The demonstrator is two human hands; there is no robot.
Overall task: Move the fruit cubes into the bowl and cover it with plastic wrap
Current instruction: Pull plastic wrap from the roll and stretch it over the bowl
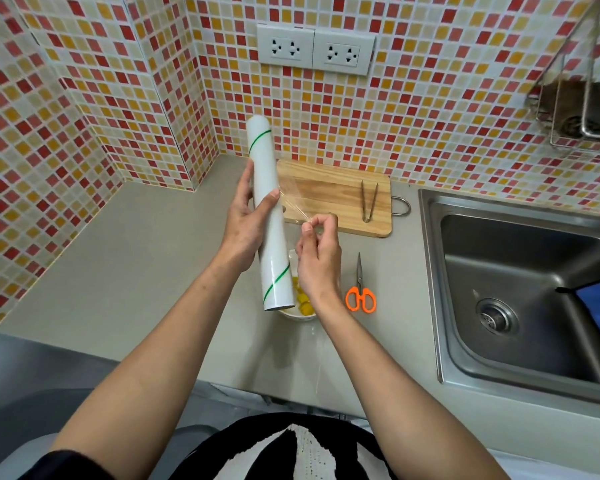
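Note:
My left hand (246, 216) grips a long white roll of plastic wrap (265, 188) with green stripes, held nearly upright above the counter. My right hand (317, 252) pinches the loose clear film edge (297, 206) pulled off the roll. Below both hands stands a white bowl (302, 315) holding yellow fruit cubes (302, 299), mostly hidden by the roll and my right wrist.
A wooden cutting board (329, 192) with metal tongs (368, 200) lies behind the bowl. Orange-handled scissors (360, 292) lie to the bowl's right. A steel sink (520, 289) fills the right side. Tiled walls enclose the grey counter (136, 271) at back and left.

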